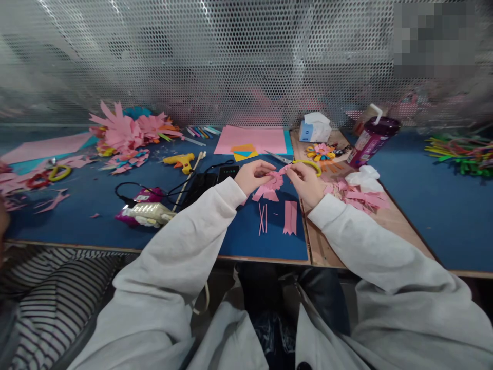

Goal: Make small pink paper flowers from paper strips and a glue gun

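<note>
Both of my hands meet over the blue table mat (96,205) and pinch a small pink paper flower (271,184) made of folded strips. My left hand (253,176) grips its left side with closed fingers. My right hand (306,182) pinches a pink strip at its right edge. Loose pink paper strips (289,217) lie on the mat just below the flower. Scissors with yellow handles (304,163) rest right behind my right hand.
A yellow glue gun (180,161), black cables and a pink device (148,208) lie left of my hands. Pink paper flowers (129,131) sit far left. Pink sheet (252,140), tissue box (315,128), purple cup (372,139) and pink scraps (360,198) are behind and right. A person in a striped sleeve (46,298) sits left.
</note>
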Demonstrator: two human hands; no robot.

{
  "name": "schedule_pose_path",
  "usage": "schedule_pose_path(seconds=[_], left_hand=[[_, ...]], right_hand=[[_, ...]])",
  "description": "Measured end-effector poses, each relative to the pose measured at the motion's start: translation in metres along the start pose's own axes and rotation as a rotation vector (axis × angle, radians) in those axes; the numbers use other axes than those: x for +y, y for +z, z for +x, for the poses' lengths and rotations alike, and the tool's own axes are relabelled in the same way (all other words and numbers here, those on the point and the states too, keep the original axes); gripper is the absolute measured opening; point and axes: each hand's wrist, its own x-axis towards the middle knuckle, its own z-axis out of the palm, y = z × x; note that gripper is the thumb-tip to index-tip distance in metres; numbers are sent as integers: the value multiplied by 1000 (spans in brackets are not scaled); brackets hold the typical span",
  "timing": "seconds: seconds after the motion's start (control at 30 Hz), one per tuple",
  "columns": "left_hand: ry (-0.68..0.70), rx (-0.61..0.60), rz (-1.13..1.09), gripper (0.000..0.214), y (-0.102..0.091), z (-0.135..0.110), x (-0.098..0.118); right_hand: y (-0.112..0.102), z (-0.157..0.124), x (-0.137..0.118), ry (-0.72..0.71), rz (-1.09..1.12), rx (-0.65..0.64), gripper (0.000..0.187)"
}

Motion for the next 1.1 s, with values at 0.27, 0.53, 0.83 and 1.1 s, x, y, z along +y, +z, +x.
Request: schedule_pose_path(seconds=[0.27, 0.53, 0.83, 1.1], left_hand=[[50, 26, -12, 20, 0, -1, 1], [91, 15, -6, 20, 1, -1, -3], [103, 15, -33, 24, 3, 0, -6], [89, 7, -13, 24, 3, -1, -5]], right_hand=[[-5, -2, -2, -226, -84, -134, 13], [-1, -2, 4, -267, -160, -73, 18], [0, -2, 5, -246, -163, -98, 19], [0, -2, 1, -145, -114, -106, 18]])
